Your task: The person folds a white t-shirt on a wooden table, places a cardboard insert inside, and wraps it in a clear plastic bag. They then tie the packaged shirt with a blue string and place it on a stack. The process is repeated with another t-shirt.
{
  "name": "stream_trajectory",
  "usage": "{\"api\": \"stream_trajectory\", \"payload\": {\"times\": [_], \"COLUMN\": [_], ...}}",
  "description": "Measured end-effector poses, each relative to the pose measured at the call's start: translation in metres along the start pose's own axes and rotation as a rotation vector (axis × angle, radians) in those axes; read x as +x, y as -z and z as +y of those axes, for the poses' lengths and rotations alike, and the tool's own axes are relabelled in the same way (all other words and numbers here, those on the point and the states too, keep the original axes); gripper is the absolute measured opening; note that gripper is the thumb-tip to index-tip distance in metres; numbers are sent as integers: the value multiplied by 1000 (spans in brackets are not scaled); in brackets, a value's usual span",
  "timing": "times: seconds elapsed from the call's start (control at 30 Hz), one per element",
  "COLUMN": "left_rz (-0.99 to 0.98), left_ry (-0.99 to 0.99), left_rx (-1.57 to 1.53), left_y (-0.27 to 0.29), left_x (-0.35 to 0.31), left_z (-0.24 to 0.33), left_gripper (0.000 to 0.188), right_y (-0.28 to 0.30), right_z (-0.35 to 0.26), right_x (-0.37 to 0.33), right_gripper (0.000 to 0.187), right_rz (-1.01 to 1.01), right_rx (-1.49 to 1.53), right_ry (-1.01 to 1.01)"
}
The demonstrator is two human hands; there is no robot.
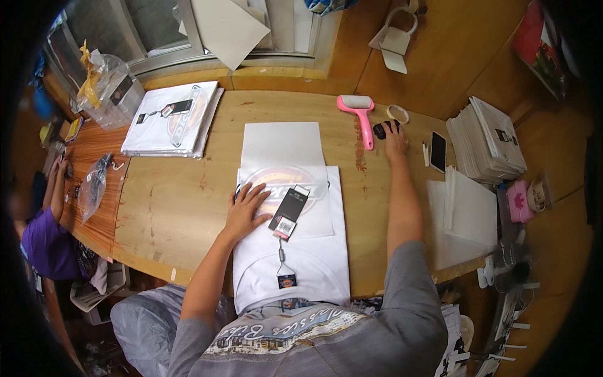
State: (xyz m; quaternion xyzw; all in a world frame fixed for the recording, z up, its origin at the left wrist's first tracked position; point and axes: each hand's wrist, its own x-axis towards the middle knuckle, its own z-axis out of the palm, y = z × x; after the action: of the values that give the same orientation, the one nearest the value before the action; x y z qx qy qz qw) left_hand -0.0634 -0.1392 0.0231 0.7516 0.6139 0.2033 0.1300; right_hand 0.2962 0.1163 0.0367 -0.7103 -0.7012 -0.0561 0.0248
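Observation:
A folded white T-shirt [248, 273] lies in front of me on the table. A thin translucent sheet [282, 141] covers its upper part and reaches beyond its far edge, with a printed logo showing through. On top rests a black hang tag [290, 210], its cord running to a small dark label [286, 281] near the collar. My left hand [247, 212] lies flat on the shirt and sheet, fingers spread, left of the tag. Off to the right, my right hand [395, 141] has its fingers over a small black object [384, 129], whose kind I cannot make out.
A pink lint roller [361, 116] and a tape ring [397, 114] lie near my right hand. Farther right are a phone [438, 152], stacked card sheets [471, 141] and white sheets [471, 207]. Bagged shirts [169, 119] are stacked at left; another person [53, 242] sits beyond.

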Motion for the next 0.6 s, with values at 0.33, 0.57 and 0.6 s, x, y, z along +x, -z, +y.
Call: {"api": "stream_trajectory", "payload": {"times": [0.33, 0.57, 0.6], "left_rz": [-23, -10, -7], "left_ry": [3, 13, 16], "left_rx": [-15, -44, -50], "left_y": [2, 1, 2], "left_x": [4, -1, -2], "left_z": [2, -2, -2], "left_gripper": [55, 55, 54], "right_y": [-37, -29, -24], "right_z": [167, 161, 156], "right_x": [4, 18, 18], "right_gripper": [54, 66, 66], "right_rz": [-3, -214, -212], "right_rx": [192, 158, 166], "right_ry": [-877, -810, -822]}}
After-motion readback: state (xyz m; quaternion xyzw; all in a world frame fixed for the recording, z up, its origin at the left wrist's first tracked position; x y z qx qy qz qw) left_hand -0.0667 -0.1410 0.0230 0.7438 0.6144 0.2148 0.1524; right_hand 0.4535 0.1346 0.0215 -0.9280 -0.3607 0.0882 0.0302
